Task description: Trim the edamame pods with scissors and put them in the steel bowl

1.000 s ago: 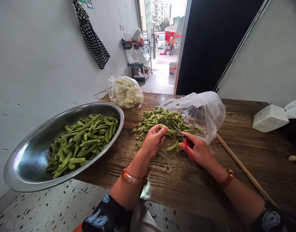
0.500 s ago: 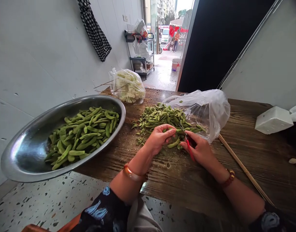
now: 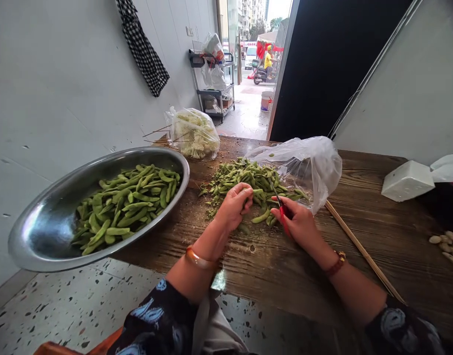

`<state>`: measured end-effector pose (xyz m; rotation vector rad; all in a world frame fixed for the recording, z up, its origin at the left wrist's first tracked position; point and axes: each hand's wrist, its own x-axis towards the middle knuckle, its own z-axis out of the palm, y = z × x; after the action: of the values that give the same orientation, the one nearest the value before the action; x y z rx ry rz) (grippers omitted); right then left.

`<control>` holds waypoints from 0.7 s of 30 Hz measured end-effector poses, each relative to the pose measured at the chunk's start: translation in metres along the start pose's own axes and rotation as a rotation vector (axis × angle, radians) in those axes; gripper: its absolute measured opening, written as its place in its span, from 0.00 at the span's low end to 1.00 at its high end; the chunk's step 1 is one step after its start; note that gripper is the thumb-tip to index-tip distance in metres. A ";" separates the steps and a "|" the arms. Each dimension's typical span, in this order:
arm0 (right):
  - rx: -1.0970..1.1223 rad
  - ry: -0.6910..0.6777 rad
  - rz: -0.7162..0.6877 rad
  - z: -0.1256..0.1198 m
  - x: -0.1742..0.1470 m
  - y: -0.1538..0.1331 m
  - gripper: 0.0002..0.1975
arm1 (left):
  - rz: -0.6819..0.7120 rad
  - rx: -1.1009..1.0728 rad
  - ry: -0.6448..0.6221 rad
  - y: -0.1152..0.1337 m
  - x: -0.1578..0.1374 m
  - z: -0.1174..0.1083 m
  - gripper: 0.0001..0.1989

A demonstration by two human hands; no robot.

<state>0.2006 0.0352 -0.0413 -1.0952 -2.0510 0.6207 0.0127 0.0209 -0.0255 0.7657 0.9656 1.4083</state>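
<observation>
My left hand (image 3: 234,206) is closed, its thumb and fingers around an edamame pod (image 3: 257,192) whose end sticks out to the right. My right hand (image 3: 298,220) grips red-handled scissors (image 3: 283,215), with the dark blades pointing up and away, slightly apart from the pod. Just beyond both hands lies a heap of edamame pods (image 3: 245,172) mixed with small trimmings on the wooden table. To the left, a large metal basin (image 3: 37,236) holds many more green pods (image 3: 132,204).
A clear plastic bag (image 3: 319,165) lies crumpled behind the heap at right. Another bag of pale cauliflower (image 3: 196,134) stands at the back left, beside thin skewers. Wooden sticks (image 3: 363,249) lie right of my right hand. Peanuts (image 3: 448,244) and a white box (image 3: 407,181) are farther right.
My hands have drawn apart slightly. My left hand has curled in more around the pod, and the scissors have come away from it. The whole view has shifted a little.
</observation>
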 end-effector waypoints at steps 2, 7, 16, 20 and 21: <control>0.019 0.026 0.003 -0.001 0.001 0.002 0.23 | 0.021 -0.045 0.020 0.002 0.000 -0.001 0.11; 0.043 0.048 0.003 -0.002 -0.001 0.010 0.27 | 0.101 0.116 0.084 0.008 -0.019 0.010 0.06; -0.039 0.067 -0.055 0.004 -0.008 0.014 0.33 | 0.606 1.168 0.361 0.107 -0.082 -0.009 0.07; -0.012 0.069 -0.067 0.001 -0.008 0.013 0.32 | 0.633 1.568 0.661 0.163 -0.112 -0.061 0.13; -0.002 0.067 -0.062 0.000 -0.008 0.013 0.32 | 0.602 1.657 0.678 0.170 -0.119 -0.072 0.17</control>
<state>0.2104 0.0354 -0.0529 -1.0353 -2.0201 0.5436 -0.1182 -0.0973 0.1062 1.9202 2.6791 1.0860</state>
